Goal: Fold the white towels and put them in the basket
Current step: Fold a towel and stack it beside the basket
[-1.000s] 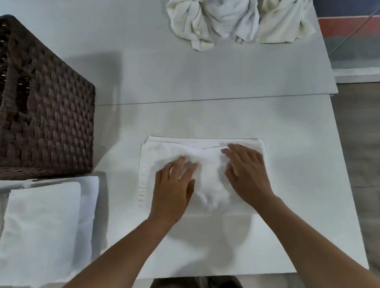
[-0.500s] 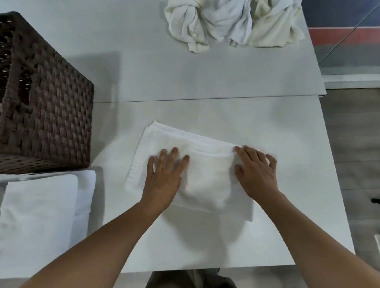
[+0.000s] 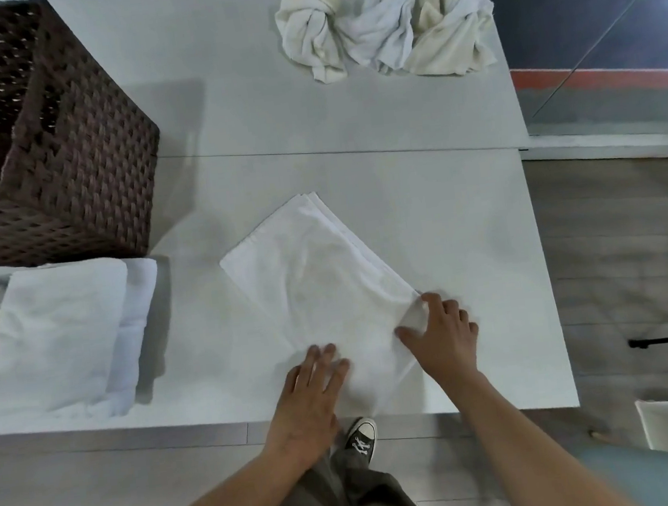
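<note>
From the head view we see a folded towel lying askew on the pale surface. One corner points away from the person and the nearest part reaches almost to the surface's near edge. The left hand lies flat on the towel's near left corner, its grip apart, with the fingers straight and pressed on the cloth. The right hand is at the towel's right corner. Its grip is clamped on the cloth, which bunches up between the spread thumb and the forefinger while the other fingers curl; the picture is a little blurred here. At the far left stands a dark woven basket, well apart from this towel, and we cannot tell what is inside it. Just in front of the basket, at the left edge of the view, a stack of folded towels rests on the surface. Along the far side sit three crumpled towels, bunched close beside one another. Below the near edge of the surface we see a dark shoe with white laces and a grey trouser leg on the floor.
</note>
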A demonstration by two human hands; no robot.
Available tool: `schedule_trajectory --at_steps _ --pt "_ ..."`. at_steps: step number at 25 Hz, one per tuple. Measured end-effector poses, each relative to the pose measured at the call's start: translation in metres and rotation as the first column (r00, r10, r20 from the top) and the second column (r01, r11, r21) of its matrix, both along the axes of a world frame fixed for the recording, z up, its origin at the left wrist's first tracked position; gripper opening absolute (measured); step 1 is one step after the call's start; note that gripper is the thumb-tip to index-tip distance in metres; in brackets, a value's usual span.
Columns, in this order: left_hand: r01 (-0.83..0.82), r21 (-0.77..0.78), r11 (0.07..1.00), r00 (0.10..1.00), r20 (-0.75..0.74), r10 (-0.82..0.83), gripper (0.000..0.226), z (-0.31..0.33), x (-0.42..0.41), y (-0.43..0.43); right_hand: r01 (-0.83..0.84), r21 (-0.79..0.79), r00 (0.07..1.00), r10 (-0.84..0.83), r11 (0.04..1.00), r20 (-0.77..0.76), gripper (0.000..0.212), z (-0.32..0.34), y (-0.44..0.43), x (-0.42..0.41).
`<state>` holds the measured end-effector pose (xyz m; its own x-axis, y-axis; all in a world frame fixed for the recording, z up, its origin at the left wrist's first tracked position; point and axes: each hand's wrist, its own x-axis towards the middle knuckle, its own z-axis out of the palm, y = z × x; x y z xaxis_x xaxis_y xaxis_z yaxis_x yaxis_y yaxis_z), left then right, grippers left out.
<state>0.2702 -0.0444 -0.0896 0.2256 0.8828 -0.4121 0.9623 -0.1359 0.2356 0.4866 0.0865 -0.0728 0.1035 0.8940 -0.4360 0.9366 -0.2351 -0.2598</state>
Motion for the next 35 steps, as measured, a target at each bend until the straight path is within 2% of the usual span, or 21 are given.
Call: schedule_trajectory --at_steps 2,4,6,8,12,14,17,19,20,22,23,24,25,26,27,28,30,32,35 --pt "-0.005 -0.019 1.000 1.000 -0.029 0.004 0.112 0.000 0.003 -0.013 0.125 -0.071 0.977 -0.135 0.990 -0.163 0.064 0.005 -0.019 0.005" --pt "0.001 -0.019 1.000 0.998 -0.070 -0.003 0.117 -0.001 0.003 -0.024 0.298 -0.178 0.865 -0.344 0.938 -0.364 0.051 0.012 -0.032 0.007" --pt "0.001 0.015 1.000 0.994 -0.113 0.001 0.112 -0.003 0.002 -0.033 0.406 -0.257 0.745 -0.481 0.877 -0.462 0.038 0.019 -0.042 0.008" --pt "-0.004 0.048 0.999 0.990 -0.138 0.010 0.103 -0.009 0.001 -0.041 0.422 -0.299 0.686 -0.517 0.856 -0.512 0.032 0.023 -0.053 0.009" --pt "-0.006 0.142 0.990 0.991 -0.131 0.024 0.086 -0.017 -0.002 -0.057 0.400 -0.361 0.583 -0.538 0.842 -0.609 0.043 0.042 -0.080 0.012" --pt "-0.029 0.219 0.975 0.991 -0.121 0.057 0.076 -0.021 -0.006 -0.062 0.401 -0.370 0.560 -0.544 0.838 -0.625 0.047 0.049 -0.091 0.014" --pt "-0.069 0.280 0.958 0.997 0.001 0.071 0.066 -0.016 -0.012 -0.070 0.369 -0.412 0.503 -0.552 0.833 -0.666 0.041 0.058 -0.102 0.018" --pt "-0.060 0.264 0.963 0.991 0.129 0.026 0.060 -0.009 -0.019 -0.077 0.340 -0.469 0.447 -0.579 0.815 -0.681 0.027 0.069 -0.104 0.021" --pt "-0.082 0.227 0.970 0.978 0.208 0.034 0.059 -0.002 -0.024 -0.079 0.321 -0.492 0.452 -0.587 0.809 -0.672 0.022 0.074 -0.102 0.024" --pt "-0.200 0.059 0.978 0.894 0.420 0.158 0.051 0.019 -0.031 -0.075 0.284 -0.547 0.452 -0.613 0.788 -0.648 0.028 0.083 -0.093 0.031" --pt "-0.264 -0.050 0.963 0.823 0.509 0.251 0.040 0.034 -0.034 -0.071 0.251 -0.586 0.413 -0.633 0.771 -0.656 0.034 0.088 -0.086 0.033" --pt "-0.332 -0.151 0.931 0.745 0.563 0.357 0.026 0.050 -0.037 -0.064 0.205 -0.613 0.362 -0.641 0.763 -0.677 0.037 0.094 -0.079 0.034" --pt "-0.402 -0.264 0.877 0.652 0.590 0.476 0.014 0.066 -0.039 -0.055 0.157 -0.596 0.356 -0.608 0.788 -0.710 0.037 0.099 -0.071 0.035" --pt "-0.464 -0.336 0.820 0.579 0.586 0.567 0.020 0.076 -0.042 -0.045 0.105 -0.530 0.412 -0.521 0.842 -0.747 0.035 0.104 -0.064 0.035" --pt "-0.501 -0.384 0.775 0.534 0.568 0.626 0.036 0.084 -0.045 -0.035 0.054 -0.434 0.512 -0.398 0.899 -0.761 0.032 0.107 -0.056 0.033" --pt "-0.520 -0.401 0.754 0.520 0.551 0.652 0.048 0.086 -0.050 -0.023 0.016 -0.331 0.608 -0.272 0.943 -0.746 0.024 0.110 -0.047 0.027" --pt "-0.541 -0.438 0.718 0.494 0.526 0.692 0.055 0.083 -0.058 0.002 0.039 -0.164 0.748 -0.137 0.986 -0.649 0.007 0.105 -0.023 0.011" --pt "-0.583 -0.494 0.645 0.416 0.500 0.760 0.051 0.077 -0.064 0.025 0.032 -0.039 0.830 -0.048 0.999 -0.556 0.014 0.089 0.001 -0.008" --pt "-0.639 -0.552 0.535 0.313 0.449 0.837 0.044 0.067 -0.069 0.053 0.024 -0.029 0.861 -0.036 0.999 -0.508 0.022 0.062 0.023 -0.036"
